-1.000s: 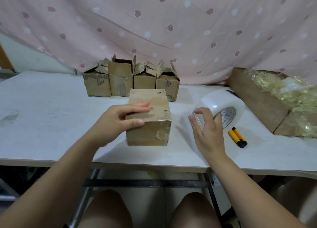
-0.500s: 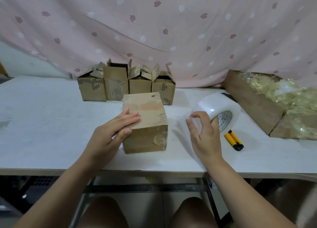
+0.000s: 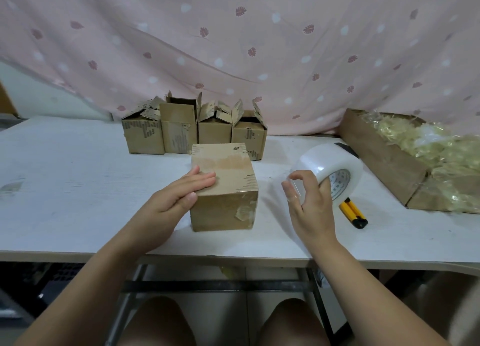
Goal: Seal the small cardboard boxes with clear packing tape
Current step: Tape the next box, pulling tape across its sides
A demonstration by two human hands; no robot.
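Observation:
A closed small cardboard box (image 3: 228, 179) stands on the white table (image 3: 65, 179) in front of me, its top flaps down. My left hand (image 3: 174, 200) lies flat on the box's top left edge, thumb against its near face. A roll of clear packing tape (image 3: 330, 166) stands on its edge to the right of the box. My right hand (image 3: 309, 205) is at the roll's near left side, fingers curled around its rim with a bit of clear tape between thumb and forefinger. Several open small boxes (image 3: 192, 130) stand in a row behind.
A yellow and black utility knife (image 3: 354, 213) lies just right of the tape roll. A large shallow cardboard tray (image 3: 384, 158) filled with crumpled clear bags sits at the right. A pink patterned curtain (image 3: 233, 46) hangs behind the table. My knees are below the table's front edge.
My left hand has slid from the middle of the box's top toward its left edge. My right hand has stayed at the tape roll, its fingers curling more.

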